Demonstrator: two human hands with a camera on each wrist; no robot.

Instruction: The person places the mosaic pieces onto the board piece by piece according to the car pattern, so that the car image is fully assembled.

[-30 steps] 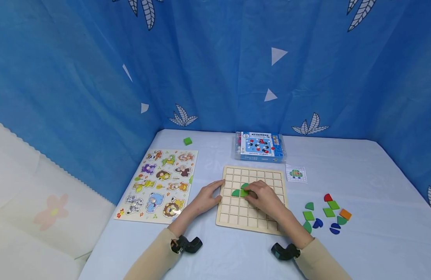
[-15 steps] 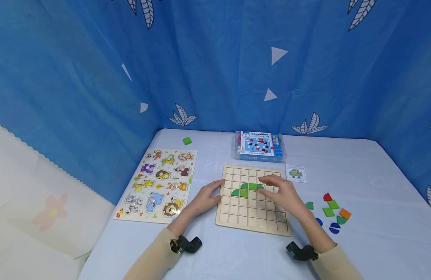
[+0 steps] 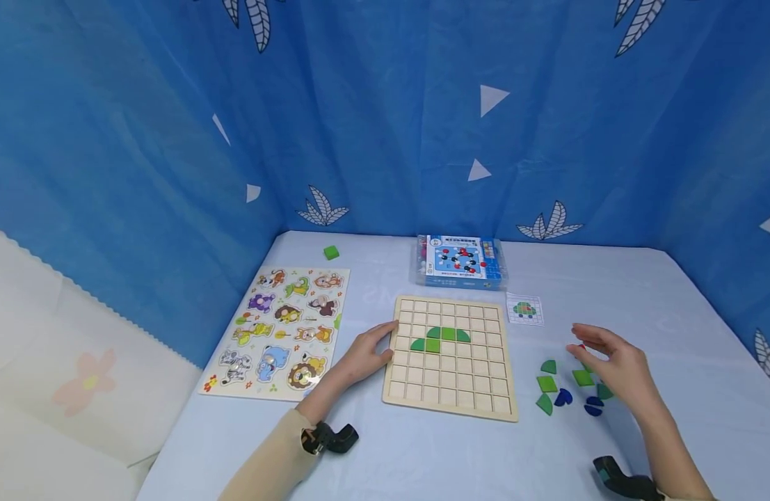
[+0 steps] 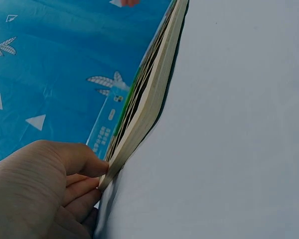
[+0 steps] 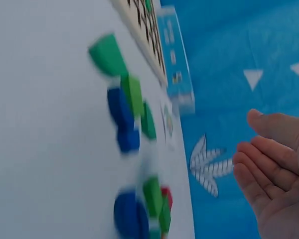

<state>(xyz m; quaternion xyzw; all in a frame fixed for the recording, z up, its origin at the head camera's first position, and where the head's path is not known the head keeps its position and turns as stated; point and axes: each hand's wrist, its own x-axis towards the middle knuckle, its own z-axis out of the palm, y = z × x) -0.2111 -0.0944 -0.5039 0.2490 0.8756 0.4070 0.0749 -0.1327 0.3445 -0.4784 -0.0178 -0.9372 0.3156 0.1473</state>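
My left hand (image 3: 362, 358) rests at the left edge of a wooden grid board (image 3: 450, 412), thumb and index fingertips touching that edge. The left wrist view shows its thumb and fingers against the board's side (image 4: 149, 109). On the board lie green squares (image 3: 448, 334) and green quarter-round tiles (image 3: 418, 344). My right hand (image 3: 622, 369) hovers over loose tiles at the right, thumb and fingers apart with nothing between them. Beneath it are green squares (image 3: 583, 378) and blue half-rounds (image 3: 593, 406). A red tile (image 5: 168, 196) is mostly hidden by the hand in the head view.
An animal peg puzzle (image 3: 275, 334) lies left of the board. A boxed molecule kit (image 3: 460, 261) stands behind it. Beside the box lies a small pattern card (image 3: 525, 309). One green square block (image 3: 331, 252) sits at the back left. Blue cloth (image 3: 385, 139) hangs behind the table.
My right hand has let go of a green tile on the board and moved right, over the loose tiles. The left hand stays at the board's edge.
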